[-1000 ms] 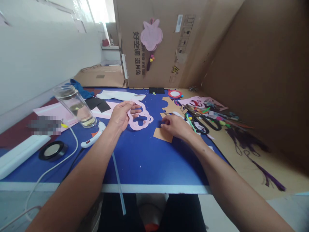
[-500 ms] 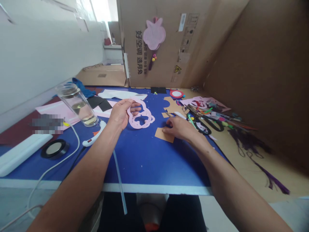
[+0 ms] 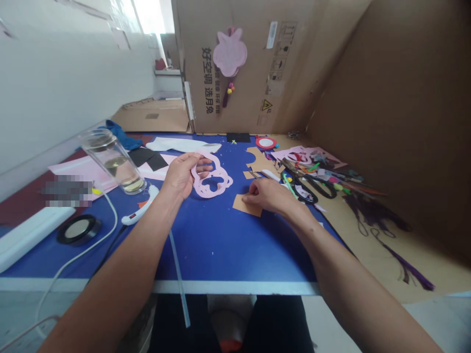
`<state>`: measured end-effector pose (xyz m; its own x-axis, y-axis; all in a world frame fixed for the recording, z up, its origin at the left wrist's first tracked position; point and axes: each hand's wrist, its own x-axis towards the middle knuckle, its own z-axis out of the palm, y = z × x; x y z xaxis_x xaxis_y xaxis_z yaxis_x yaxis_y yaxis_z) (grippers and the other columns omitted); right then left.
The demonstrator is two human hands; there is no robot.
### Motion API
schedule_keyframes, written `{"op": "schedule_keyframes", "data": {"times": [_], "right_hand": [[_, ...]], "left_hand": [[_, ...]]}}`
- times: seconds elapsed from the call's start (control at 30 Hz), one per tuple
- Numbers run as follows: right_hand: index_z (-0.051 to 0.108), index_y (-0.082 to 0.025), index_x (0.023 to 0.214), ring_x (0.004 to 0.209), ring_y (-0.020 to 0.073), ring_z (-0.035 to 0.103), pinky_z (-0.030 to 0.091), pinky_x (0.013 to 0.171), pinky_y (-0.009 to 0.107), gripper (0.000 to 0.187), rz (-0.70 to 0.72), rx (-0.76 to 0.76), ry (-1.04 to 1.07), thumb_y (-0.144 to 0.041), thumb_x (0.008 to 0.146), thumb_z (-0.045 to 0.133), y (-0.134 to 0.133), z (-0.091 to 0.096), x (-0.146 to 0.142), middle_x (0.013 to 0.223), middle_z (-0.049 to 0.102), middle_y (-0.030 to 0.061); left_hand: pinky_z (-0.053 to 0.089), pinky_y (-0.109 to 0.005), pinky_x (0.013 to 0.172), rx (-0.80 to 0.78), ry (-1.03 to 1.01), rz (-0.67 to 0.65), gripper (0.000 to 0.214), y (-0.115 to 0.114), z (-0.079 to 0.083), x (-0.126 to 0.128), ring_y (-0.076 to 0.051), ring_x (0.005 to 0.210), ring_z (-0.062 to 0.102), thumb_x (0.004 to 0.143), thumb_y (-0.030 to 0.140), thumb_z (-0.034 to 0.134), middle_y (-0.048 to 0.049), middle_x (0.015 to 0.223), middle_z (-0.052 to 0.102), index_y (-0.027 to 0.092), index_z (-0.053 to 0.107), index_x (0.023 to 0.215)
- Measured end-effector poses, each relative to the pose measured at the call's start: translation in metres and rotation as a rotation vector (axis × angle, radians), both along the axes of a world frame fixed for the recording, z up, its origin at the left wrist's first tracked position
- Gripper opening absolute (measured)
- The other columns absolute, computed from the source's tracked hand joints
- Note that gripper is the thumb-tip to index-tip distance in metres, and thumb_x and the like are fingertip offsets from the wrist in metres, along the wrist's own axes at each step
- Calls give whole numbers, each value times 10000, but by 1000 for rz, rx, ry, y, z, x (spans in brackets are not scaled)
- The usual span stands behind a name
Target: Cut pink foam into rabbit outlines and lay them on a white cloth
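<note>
My left hand [image 3: 184, 172] pinches a pink paper cut-out [image 3: 212, 186] by its upper left edge. Its outline is wavy, with an open middle and thin loops at the lower right, and it is held just above the blue tabletop. To the right, my right hand [image 3: 265, 195] has thumb and fingers closed at the upper edge of a small tan card piece [image 3: 247, 206] lying on the table. Just beyond that hand lie a larger tan card scrap [image 3: 259, 159] with a curved cut and black-handled scissors [image 3: 307, 189], partly among scraps.
On the left stand a tilted-looking glass cup [image 3: 125, 169] with liquid, a white glue gun [image 3: 142, 208] and a roll of black tape [image 3: 78, 229]. A clear glue stick [image 3: 178, 277] crosses the front edge. Purple tassels [image 3: 405, 264] lie right; a cardboard wall [image 3: 250, 108] rises behind.
The whole view has shifted slightly, with things appearing a little further left. Both hands keep nearly the same hold on the pink cut-out and the tan card piece.
</note>
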<state>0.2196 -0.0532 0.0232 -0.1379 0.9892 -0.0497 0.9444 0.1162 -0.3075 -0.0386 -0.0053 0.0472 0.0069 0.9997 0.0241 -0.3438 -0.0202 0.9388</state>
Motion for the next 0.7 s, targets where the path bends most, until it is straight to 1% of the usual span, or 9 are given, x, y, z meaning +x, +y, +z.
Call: {"op": "schedule_keyframes", "data": {"times": [0.07, 0.27, 0.37, 0.43, 0.5, 0.53, 0.6, 0.7], "right_hand": [[778, -259, 966, 911, 262, 708, 456, 686, 327, 262, 25, 5, -5, -496, 856, 803, 0, 0, 1, 1034, 796, 70], [768, -256, 1047, 976, 278, 716, 449, 683, 322, 356, 51, 13, -55, -516, 816, 843, 0, -1, 2, 1125, 796, 75], [766, -253, 1038, 975, 279, 714, 459, 698, 320, 348, 57, 3, -52, -509, 816, 847, 0, -1, 2, 1103, 792, 77], [768, -245, 1021, 960, 272, 713, 471, 716, 318, 324, 56, 4, -7, -490, 825, 848, 0, -2, 1, 1074, 789, 79], [773, -230, 1060, 962, 261, 710, 496, 757, 319, 343, 58, 52, 99, -473, 833, 856, 2, -4, -1, 1092, 785, 89], [769, -221, 1111, 960, 251, 708, 510, 781, 320, 373, 62, 86, 180, -458, 838, 859, 3, -5, -2, 1121, 781, 95], [738, -205, 1249, 926, 218, 701, 538, 816, 325, 469, 82, 143, 387, -422, 850, 857, 4, -6, -7, 1204, 768, 106], [649, -211, 1418, 828, 167, 676, 571, 781, 329, 637, 138, 144, 716, -434, 854, 846, 4, -5, -16, 1335, 723, 120]], "left_hand": [[576, -233, 559, -3, 2, -1, 92, 0, 0, 0, -176, 675, 762, 945, 196, 731, -134, 861, 798, 127, 703, 890], [575, -228, 552, 0, -6, 0, 91, -1, 1, 0, -173, 665, 759, 948, 179, 720, -129, 851, 795, 127, 696, 877], [581, -227, 549, -3, -6, -4, 90, -1, 0, 0, -174, 667, 763, 950, 182, 724, -130, 858, 796, 127, 698, 884], [584, -228, 550, -5, -11, -11, 86, -1, 0, 1, -177, 671, 767, 957, 173, 713, -133, 857, 797, 126, 695, 887], [588, -229, 554, -7, -21, -37, 83, -3, 2, 3, -181, 683, 773, 967, 163, 697, -137, 862, 800, 124, 696, 893], [589, -230, 556, -9, -28, -58, 81, -4, 3, 4, -184, 693, 776, 970, 162, 695, -140, 871, 802, 123, 699, 899], [592, -231, 563, -14, -48, -112, 76, -9, 5, 7, -188, 715, 782, 970, 169, 705, -142, 893, 807, 123, 707, 909], [603, -236, 578, -48, -97, -201, 79, -15, 8, 12, -191, 731, 787, 973, 167, 704, -137, 909, 809, 123, 721, 910]]}}
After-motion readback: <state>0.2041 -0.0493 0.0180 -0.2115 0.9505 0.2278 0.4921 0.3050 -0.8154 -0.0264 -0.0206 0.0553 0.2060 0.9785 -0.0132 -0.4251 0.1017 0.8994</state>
